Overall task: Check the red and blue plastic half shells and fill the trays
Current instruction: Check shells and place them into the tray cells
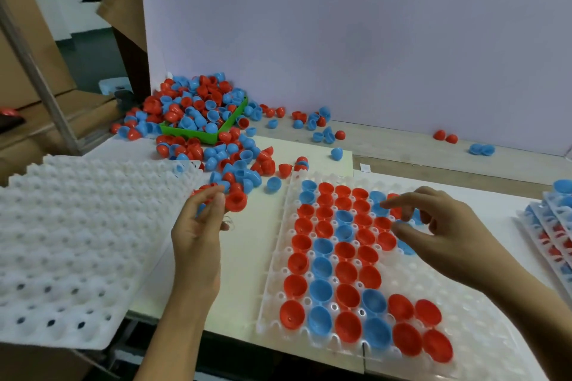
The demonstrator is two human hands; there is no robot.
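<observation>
My left hand (201,226) pinches a red shell (236,202) beside the loose pile (235,164); my right hand (433,226) hovers, fingers spread and holding nothing, over the clear tray (278,257), its left columns filled with red and blue shells. More spill from the green bin (192,133).

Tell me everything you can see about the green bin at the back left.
The green bin is a shallow, square-cornered box, seemingly plastic, sitting at the table's far left near the white backboard. One corner points toward the camera. Red and blue shells heap above its rim and spill onto the table all around it. Neither hand touches it.
</observation>
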